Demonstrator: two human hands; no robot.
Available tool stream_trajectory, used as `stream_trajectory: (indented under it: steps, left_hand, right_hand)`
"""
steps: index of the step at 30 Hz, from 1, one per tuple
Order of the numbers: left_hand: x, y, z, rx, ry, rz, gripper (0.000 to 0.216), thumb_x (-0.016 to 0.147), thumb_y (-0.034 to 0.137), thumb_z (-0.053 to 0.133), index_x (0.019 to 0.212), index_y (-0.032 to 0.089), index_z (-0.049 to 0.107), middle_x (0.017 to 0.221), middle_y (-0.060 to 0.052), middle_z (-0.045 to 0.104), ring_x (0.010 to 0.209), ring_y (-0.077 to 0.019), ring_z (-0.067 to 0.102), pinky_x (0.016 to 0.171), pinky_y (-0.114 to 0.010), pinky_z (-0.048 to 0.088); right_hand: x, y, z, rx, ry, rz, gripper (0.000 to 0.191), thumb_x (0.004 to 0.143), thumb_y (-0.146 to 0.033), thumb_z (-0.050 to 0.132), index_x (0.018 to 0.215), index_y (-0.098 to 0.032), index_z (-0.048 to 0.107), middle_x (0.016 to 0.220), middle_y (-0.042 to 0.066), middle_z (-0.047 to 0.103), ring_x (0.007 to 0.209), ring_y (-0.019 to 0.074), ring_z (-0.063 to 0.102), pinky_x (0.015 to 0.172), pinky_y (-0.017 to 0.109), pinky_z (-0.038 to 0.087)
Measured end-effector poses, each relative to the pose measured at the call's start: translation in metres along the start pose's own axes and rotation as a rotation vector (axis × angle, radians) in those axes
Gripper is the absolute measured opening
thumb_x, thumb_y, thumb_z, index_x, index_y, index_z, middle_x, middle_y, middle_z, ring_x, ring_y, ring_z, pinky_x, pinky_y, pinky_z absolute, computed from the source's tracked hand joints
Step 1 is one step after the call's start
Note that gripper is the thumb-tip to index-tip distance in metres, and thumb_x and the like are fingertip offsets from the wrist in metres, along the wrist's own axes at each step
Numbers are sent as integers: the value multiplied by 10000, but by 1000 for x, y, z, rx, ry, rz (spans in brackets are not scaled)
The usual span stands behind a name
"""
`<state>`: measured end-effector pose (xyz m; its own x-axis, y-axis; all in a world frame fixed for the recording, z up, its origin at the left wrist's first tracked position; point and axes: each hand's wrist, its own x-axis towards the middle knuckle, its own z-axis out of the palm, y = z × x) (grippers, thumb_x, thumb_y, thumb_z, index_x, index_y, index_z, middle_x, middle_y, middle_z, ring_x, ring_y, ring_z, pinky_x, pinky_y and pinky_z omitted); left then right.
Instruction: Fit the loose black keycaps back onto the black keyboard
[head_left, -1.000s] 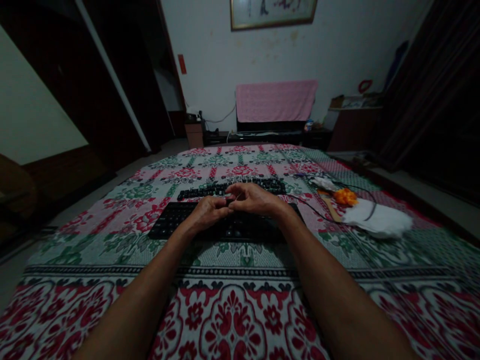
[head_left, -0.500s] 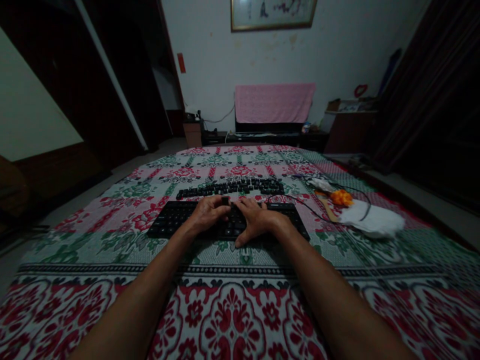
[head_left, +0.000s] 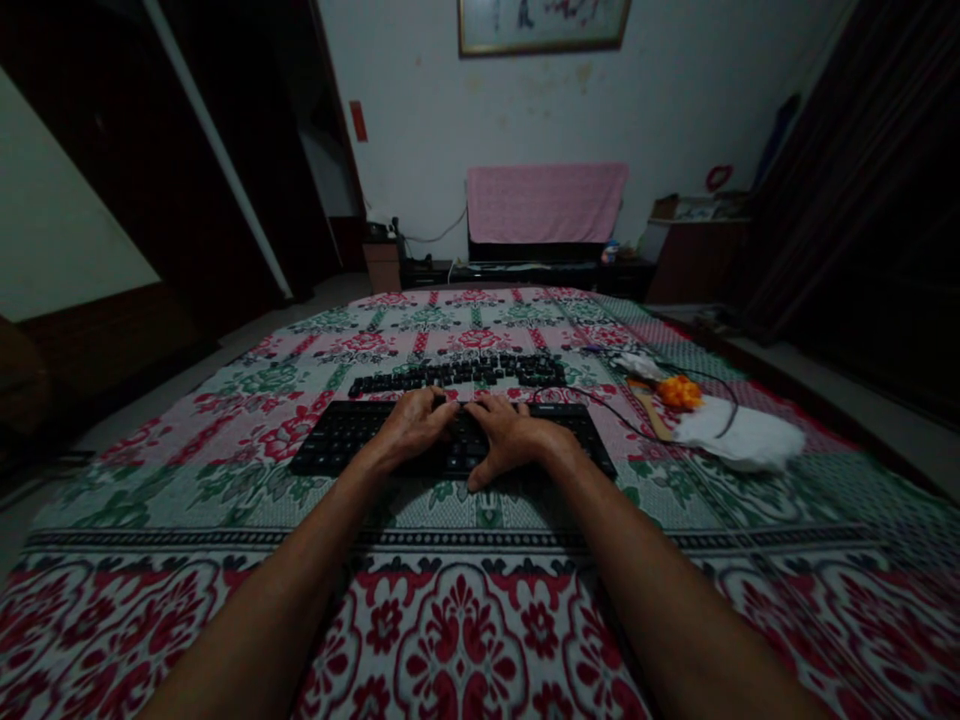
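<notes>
A black keyboard [head_left: 334,440] lies on the patterned bedspread [head_left: 465,620] in front of me. Both hands rest on its middle. My left hand [head_left: 409,428] is curled, its fingertips pinched together on the keys at the keyboard's far edge; what they hold is too small and dark to name. Beside it, my right hand [head_left: 511,435] lies flat on the keys with fingers stretched out and the thumb apart at the near edge. Just beyond the keyboard sits a second dark row of keys [head_left: 457,371].
To the right lie a white cloth [head_left: 742,437], an orange object [head_left: 679,392] and a thin black cable [head_left: 600,403] running to the keyboard. Beyond the bed stand a low cabinet draped with a pink cloth [head_left: 546,202] and dark furniture on both sides.
One second ago both hands were raised together, pinching something small above the keyboard. They have since dropped onto the keys, and the right hand has flattened out.
</notes>
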<state>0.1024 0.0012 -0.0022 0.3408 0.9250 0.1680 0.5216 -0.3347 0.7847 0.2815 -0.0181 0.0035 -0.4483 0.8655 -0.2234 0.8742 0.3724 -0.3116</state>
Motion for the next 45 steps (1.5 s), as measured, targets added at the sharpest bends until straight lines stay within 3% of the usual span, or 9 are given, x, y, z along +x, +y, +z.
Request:
stream_trajectory:
  steps: [8,14,17,21,25,28,32,40,45]
  left_hand:
    - [-2,12,-11,-228,61,-187,238,720,378,552,748,144,519,658,-31,644,479,-133,594,464,-229,438]
    - [-1,12,-10,-258,49,-190,229,723,367,558,742,146,504,652,-22,639,474,-127,594,458,-220,445]
    - [1,11,-8,-257,68,-172,232,724,376,550,739,147,509,651,-25,640,490,-136,608,464,-221,451]
    - [2,12,-9,-284,132,-132,238,706,384,554,727,151,515,639,-23,644,498,-140,610,468,-221,449]
    - [5,7,-12,-254,273,-120,243,709,398,533,716,155,529,646,-29,664,506,-145,611,486,-230,454]
    - [7,-1,-13,-185,304,-107,246,711,404,525,718,159,542,639,-28,668,488,-150,610,485,-233,449]
    - [9,-6,-13,-158,314,-111,250,712,412,518,714,164,552,637,-25,665,485,-153,614,480,-233,446]
    - [7,-4,-13,-154,315,-124,265,706,425,525,702,163,561,651,-30,668,500,-163,624,486,-236,453]
    - [8,-10,-17,-141,381,-119,301,712,452,521,719,157,580,642,-36,679,521,-163,629,516,-233,456]
  right_hand:
    - [-3,-6,-4,-17,4,25,1217,402,-622,744,1413,-204,212,1479,161,108,1351,367,41,1070,556,47]
    - [-3,-1,-5,22,8,8,1180,428,-612,743,1411,-207,233,1484,158,120,1352,362,72,1071,541,88]
    - [-1,2,-8,117,117,-77,978,516,-556,735,1355,-220,362,1428,135,298,1308,340,239,1041,495,217]
    - [5,2,-9,199,306,-258,455,685,-311,675,1123,-213,600,1132,65,604,1048,231,529,891,341,388]
    - [9,-6,-5,144,360,-291,232,748,-273,604,956,-201,675,920,27,672,853,168,588,763,266,400]
    - [9,-15,-4,65,385,-307,208,752,-338,606,894,-217,696,839,15,676,815,159,583,714,248,380]
    - [8,-24,-4,-4,366,-240,196,735,-281,611,893,-217,708,837,21,686,819,155,588,697,231,372]
    - [11,-31,2,41,326,-132,214,705,-231,561,863,-211,705,760,8,690,713,135,603,595,199,378]
    - [18,-7,-7,165,452,-68,216,711,-236,555,856,-199,711,771,-6,703,723,125,620,638,180,414]
